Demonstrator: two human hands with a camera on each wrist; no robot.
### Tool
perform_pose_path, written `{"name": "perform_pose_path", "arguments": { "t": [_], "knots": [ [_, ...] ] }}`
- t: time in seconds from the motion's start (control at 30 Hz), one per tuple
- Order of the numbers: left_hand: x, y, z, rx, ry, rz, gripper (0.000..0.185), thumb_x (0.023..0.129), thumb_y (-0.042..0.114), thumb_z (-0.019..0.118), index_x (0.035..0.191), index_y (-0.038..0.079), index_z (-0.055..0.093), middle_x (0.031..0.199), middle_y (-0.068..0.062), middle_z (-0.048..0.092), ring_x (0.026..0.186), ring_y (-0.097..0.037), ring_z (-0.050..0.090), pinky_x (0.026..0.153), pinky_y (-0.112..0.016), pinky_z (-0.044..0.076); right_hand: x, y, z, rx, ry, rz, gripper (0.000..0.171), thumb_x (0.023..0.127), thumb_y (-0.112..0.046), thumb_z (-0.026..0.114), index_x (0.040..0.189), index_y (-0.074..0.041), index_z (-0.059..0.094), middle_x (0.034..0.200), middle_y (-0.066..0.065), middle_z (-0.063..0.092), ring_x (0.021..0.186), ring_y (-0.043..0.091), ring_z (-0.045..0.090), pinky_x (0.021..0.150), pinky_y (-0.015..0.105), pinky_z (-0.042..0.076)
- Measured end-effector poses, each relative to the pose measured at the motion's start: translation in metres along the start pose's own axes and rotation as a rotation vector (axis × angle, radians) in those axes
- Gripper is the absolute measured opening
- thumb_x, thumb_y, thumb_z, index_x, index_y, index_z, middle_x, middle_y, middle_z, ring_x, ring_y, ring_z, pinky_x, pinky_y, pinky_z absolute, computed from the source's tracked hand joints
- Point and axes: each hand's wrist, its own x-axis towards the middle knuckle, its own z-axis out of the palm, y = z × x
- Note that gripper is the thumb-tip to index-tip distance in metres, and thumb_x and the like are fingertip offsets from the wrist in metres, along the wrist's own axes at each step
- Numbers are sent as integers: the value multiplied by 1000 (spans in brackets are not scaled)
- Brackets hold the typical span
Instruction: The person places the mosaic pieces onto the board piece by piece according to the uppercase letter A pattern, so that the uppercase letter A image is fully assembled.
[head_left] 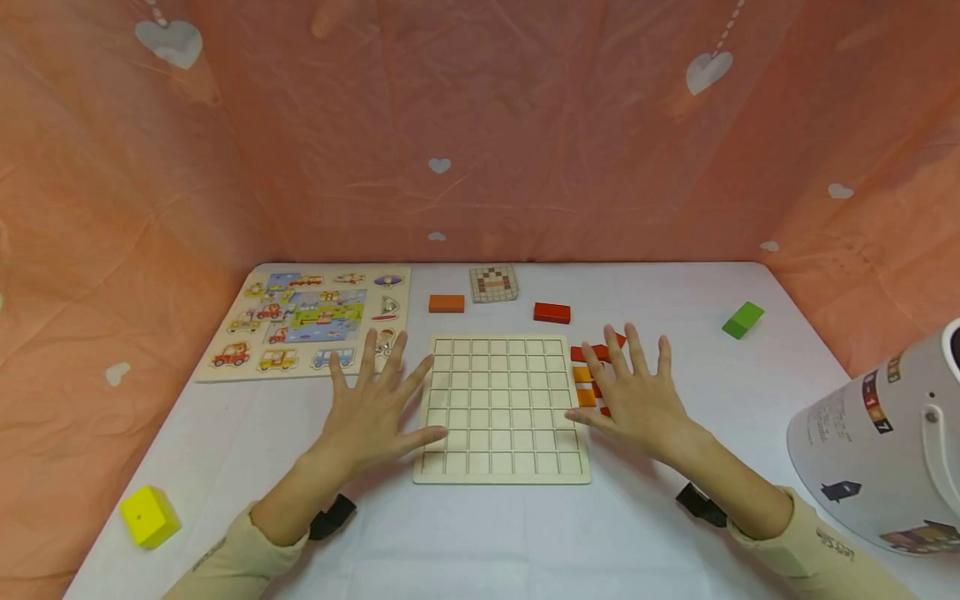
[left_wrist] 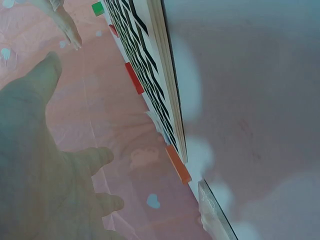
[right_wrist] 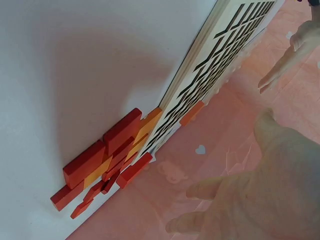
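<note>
A pale wooden grid board (head_left: pixel 501 398) with bare square cells lies in the middle of the white table. My left hand (head_left: pixel 369 417) is spread over its left edge, fingers straight and holding nothing. Over the right edge hovers my right hand (head_left: pixel 637 400), likewise spread with nothing in it. Partly hidden under the right hand lies a cluster of red blocks (right_wrist: pixel 122 132) and orange-yellow blocks (right_wrist: pixel 148 125), close against the board's right side. Both wrist views show the hands raised above the table.
Behind the board lie an orange block (head_left: pixel 447 304), a small pattern card (head_left: pixel 494 284) and a red block (head_left: pixel 552 313). A picture puzzle board (head_left: pixel 307 321) is at back left, a yellow block (head_left: pixel 150 517) front left. On the right are a green block (head_left: pixel 743 320) and a white bucket (head_left: pixel 862 450).
</note>
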Motion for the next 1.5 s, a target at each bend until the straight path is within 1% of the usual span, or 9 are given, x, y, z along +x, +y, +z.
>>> {"name": "perform_pose_path", "arguments": {
  "t": [0.27, 0.4, 0.5, 0.63, 0.73, 0.83, 1.0, 1.27, 1.5],
  "knots": [
    [0, -1, 1, 1, 8, 1, 96, 79, 77, 57, 155, 24, 36, 165, -17, 11, 148, -48, -4, 100, -81, -2, 1, 6, -1, 8, -18, 41, 91, 89, -65, 56, 155, -7, 32, 159, 30, 18, 146, 52, 7, 106, 75, 0],
    [0, -5, 4, -50, -17, 10, 91, 84, 71, 58, 156, 22, 35, 165, -17, 12, 149, -46, 1, 102, -80, 5, 6, 26, 1, 145, -74, 52, 80, 97, -54, 54, 155, -4, 31, 158, 29, 22, 145, 53, 12, 106, 76, 3],
    [0, -10, 6, -163, -32, 41, 81, 88, 56, 66, 152, 15, 41, 160, -20, 26, 147, -44, 19, 103, -74, 21, 16, 52, 3, 325, -107, 35, 66, 100, -37, 58, 150, 1, 37, 150, 31, 36, 138, 52, 29, 106, 73, 16],
    [2, -19, 10, -372, -54, 97, 63, 84, 33, 79, 137, 7, 57, 135, -16, 49, 123, -34, 48, 95, -55, 42, 33, 87, 8, 579, -125, 18, 48, 98, -14, 62, 138, 9, 50, 126, 31, 52, 116, 47, 49, 98, 63, 40],
    [5, -24, 13, -500, -96, 105, 56, 81, 25, 83, 130, 7, 62, 119, -8, 51, 107, -24, 50, 89, -45, 46, 48, 105, 11, 687, -123, 14, 39, 95, -4, 63, 130, 11, 55, 114, 26, 57, 103, 39, 53, 91, 53, 47],
    [6, -28, 18, -575, -155, 88, 60, 79, 25, 86, 131, 9, 62, 117, -3, 50, 105, -20, 49, 92, -44, 44, 64, 113, 14, 706, -117, 8, 32, 92, -1, 65, 122, 10, 61, 106, 22, 62, 95, 34, 53, 84, 44, 47],
    [5, -32, 22, -614, -230, 93, 70, 74, 34, 89, 134, 13, 60, 119, 0, 49, 112, -20, 46, 98, -47, 41, 79, 114, 22, 687, -125, -16, 20, 89, -1, 72, 107, 7, 66, 97, 15, 62, 91, 30, 50, 80, 38, 43],
    [4, -31, 24, -607, -205, 152, 74, 70, 37, 90, 134, 14, 60, 122, 0, 49, 115, -20, 44, 100, -47, 39, 82, 111, 24, 708, -82, 13, 17, 87, 2, 73, 97, 4, 61, 88, 12, 60, 85, 27, 52, 75, 29, 46],
    [4, -32, 28, -600, -198, 148, 73, 70, 41, 89, 133, 16, 61, 123, 0, 49, 116, -21, 44, 99, -49, 39, 112, 78, 14, 960, -20, -9, 17, 93, 1, 66, 107, 9, 61, 102, 22, 62, 84, 30, 61, 70, 20, 51]
  ]
}}
